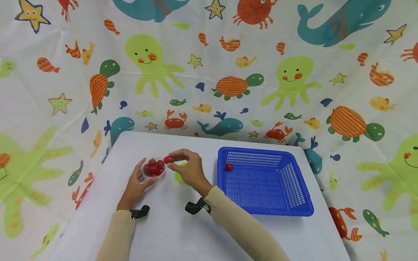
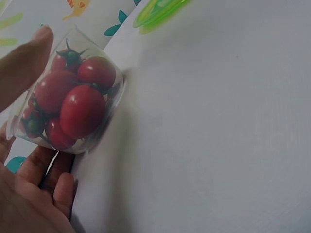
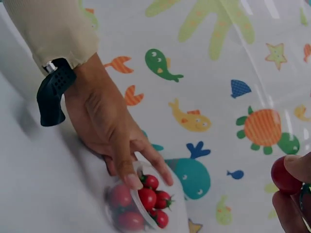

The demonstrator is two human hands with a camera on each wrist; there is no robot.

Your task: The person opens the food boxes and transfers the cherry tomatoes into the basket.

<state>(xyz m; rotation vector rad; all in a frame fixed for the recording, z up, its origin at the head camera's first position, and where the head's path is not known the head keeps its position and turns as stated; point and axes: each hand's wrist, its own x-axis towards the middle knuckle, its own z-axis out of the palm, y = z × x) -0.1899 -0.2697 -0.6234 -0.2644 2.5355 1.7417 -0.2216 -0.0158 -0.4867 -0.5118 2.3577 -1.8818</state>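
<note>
My left hand (image 1: 137, 185) grips a clear plastic cup (image 2: 115, 104) of cherry tomatoes (image 2: 82, 111) around its sides, the thumb on one side and fingers on the other. In the right wrist view the cup (image 3: 177, 213) looks tilted, its mouth showing several red tomatoes with green stems. Just right of the cup, my right hand (image 1: 191, 168) pinches one cherry tomato (image 1: 168, 159) between thumb and fingers; the right wrist view shows this tomato (image 3: 285, 175) too. Another cherry tomato (image 1: 229, 167) lies inside the blue basket (image 1: 264, 210), near its left wall.
A bright green round lid (image 1: 179, 177) lies on the white table (image 1: 176, 224), partly behind my right hand. The basket stands on the table's right side. Behind the table hangs a curtain (image 1: 196, 98) printed with sea animals.
</note>
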